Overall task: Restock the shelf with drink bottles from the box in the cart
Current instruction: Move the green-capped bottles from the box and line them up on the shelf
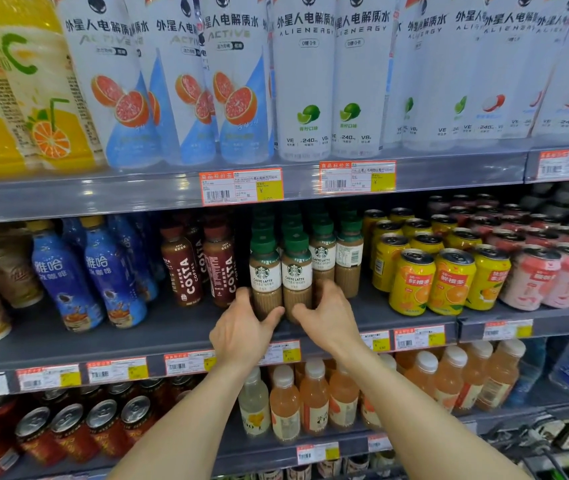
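Both hands are at the front of the middle shelf (172, 327), each wrapped round the base of a green-capped bottle. The left hand (241, 327) curls its thumb and fingers about the left front latte bottle (265, 271), and the right hand (328, 317) grips the right front latte bottle (296, 271) beside it. Both bottles stand upright and touching, with more of the same in rows behind. Costa bottles (203, 268) stand just left of the left hand, yellow orange-drink cans (449, 282) are right of the right hand, and pale orange bottles (314, 396) fill the shelf below the wrists.
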